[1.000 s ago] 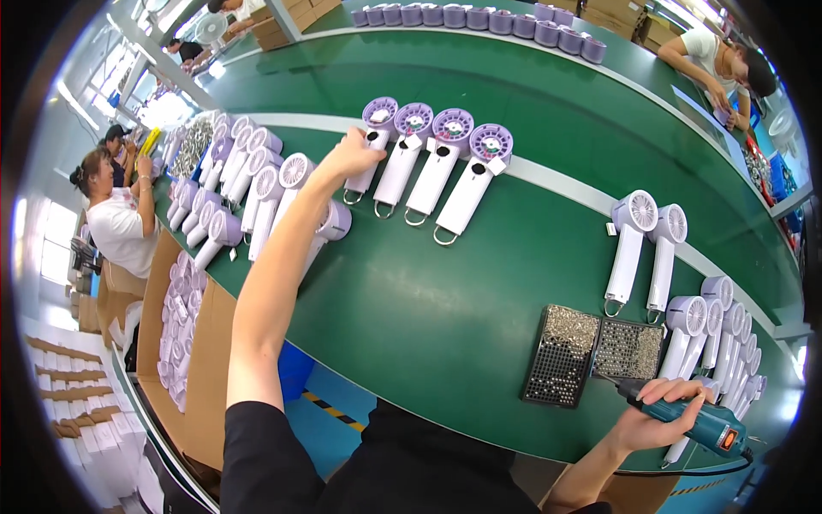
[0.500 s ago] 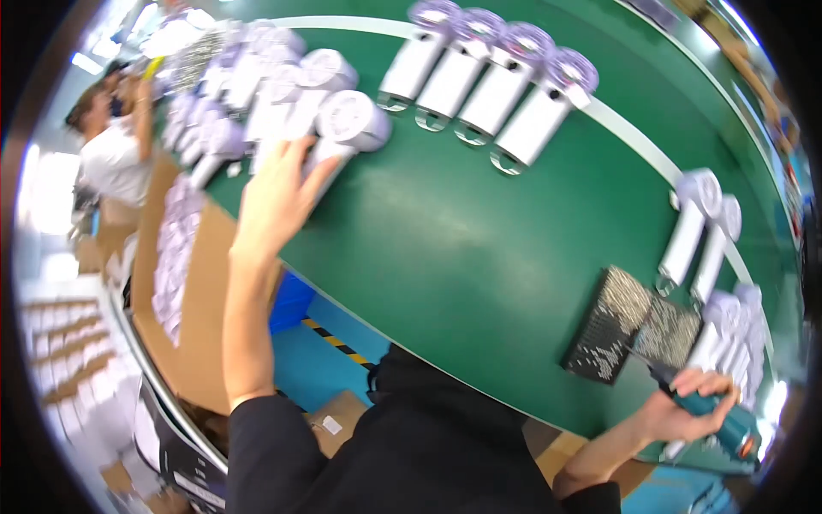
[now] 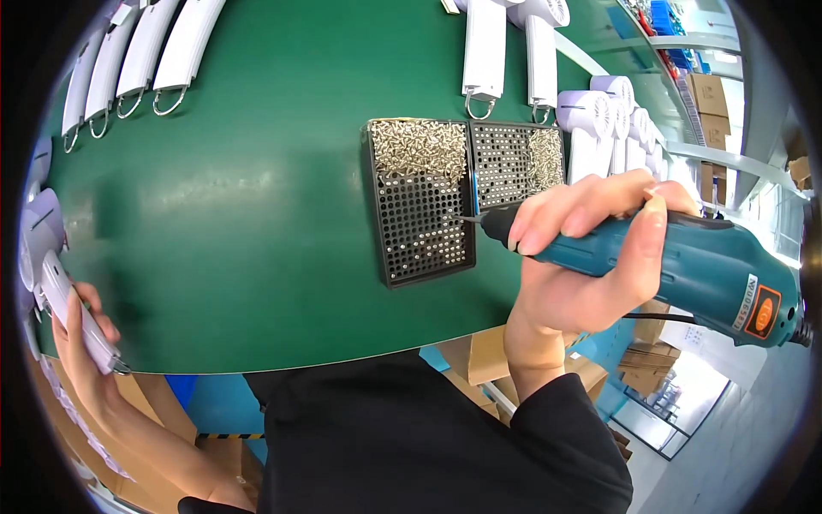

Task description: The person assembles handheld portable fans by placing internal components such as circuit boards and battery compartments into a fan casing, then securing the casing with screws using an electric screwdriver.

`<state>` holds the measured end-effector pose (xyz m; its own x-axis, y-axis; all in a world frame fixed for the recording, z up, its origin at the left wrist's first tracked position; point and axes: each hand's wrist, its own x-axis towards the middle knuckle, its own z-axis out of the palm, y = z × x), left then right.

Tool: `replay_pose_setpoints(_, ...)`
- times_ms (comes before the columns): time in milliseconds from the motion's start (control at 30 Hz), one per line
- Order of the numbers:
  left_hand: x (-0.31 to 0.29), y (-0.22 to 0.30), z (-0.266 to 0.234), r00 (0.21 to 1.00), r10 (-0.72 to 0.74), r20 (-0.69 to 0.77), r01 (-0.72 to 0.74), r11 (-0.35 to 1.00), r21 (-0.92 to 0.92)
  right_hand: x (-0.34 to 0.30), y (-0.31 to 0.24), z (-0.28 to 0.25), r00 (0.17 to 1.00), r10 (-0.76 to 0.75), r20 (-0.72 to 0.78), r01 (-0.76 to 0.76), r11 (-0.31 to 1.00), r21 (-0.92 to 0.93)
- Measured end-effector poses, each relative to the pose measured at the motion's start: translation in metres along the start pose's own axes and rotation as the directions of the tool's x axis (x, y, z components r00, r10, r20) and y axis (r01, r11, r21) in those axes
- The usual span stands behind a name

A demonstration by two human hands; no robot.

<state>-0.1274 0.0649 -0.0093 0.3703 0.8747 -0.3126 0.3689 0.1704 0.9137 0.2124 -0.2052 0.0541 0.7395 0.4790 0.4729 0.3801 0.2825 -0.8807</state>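
My right hand [image 3: 591, 257] grips a teal electric screwdriver [image 3: 711, 265], its black nose pointing left. The thin bit reaches over a black screw tray [image 3: 374, 214], by a few screws standing in its holes. Loose silver screws [image 3: 419, 146] are heaped at that tray's far end. A second screw tray [image 3: 497, 180] adjoins it on the right, partly behind my hand. At the far left, my left hand [image 3: 77, 351] is closed around the white handle of a hair dryer [image 3: 73, 308], near the table's front edge. The dryer's pale head lies toward the picture's rim, partly cut off.
A row of white hair dryers [image 3: 141, 51] lies at the far left of the green table [image 3: 257, 257]. Two more dryers [image 3: 485, 51] lie beyond the trays, and several stand grouped at right [image 3: 591, 116]. A dark cable [image 3: 668, 317] runs below the screwdriver. Cardboard [image 3: 163, 403] sits below my left arm.
The view has swung right and closer to the trays. My left hand has drawn a hair dryer from the left cluster toward the front edge. The screwdriver's bit stays at the screw trays.
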Motion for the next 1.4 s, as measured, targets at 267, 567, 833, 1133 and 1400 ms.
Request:
replay_pose_setpoints(267,-0.053,0.020,0.127,0.959,0.090,0.267,0.050,0.879,-0.474,0.003,0.009,-0.003,0.999,0.004,0.053,0.001,0.997,-0.081)
replay_pose_setpoints(567,-0.060,0.048,0.210,0.837,-0.005,0.548,0.335,0.795,-0.505,-0.002,0.003,0.005,0.998,-0.023,-0.059,0.024,1.000,0.012)
replay_pose_setpoints(833,-0.059,0.049,0.223,0.828,0.031,0.560,0.309,0.808,-0.502,-0.009,-0.026,0.007,0.961,-0.130,0.243,0.057,0.957,0.284)
replay_pose_setpoints(1133,-0.059,0.042,0.217,0.833,0.082,0.547,0.246,0.830,-0.500,-0.027,-0.025,0.047,0.974,-0.095,0.204,0.017,0.935,0.353)
replay_pose_setpoints(1400,-0.060,0.041,0.218,0.830,0.089,0.551,0.252,0.822,-0.512,-0.027,-0.019,0.049,0.949,-0.084,0.303,-0.011,0.954,0.300)
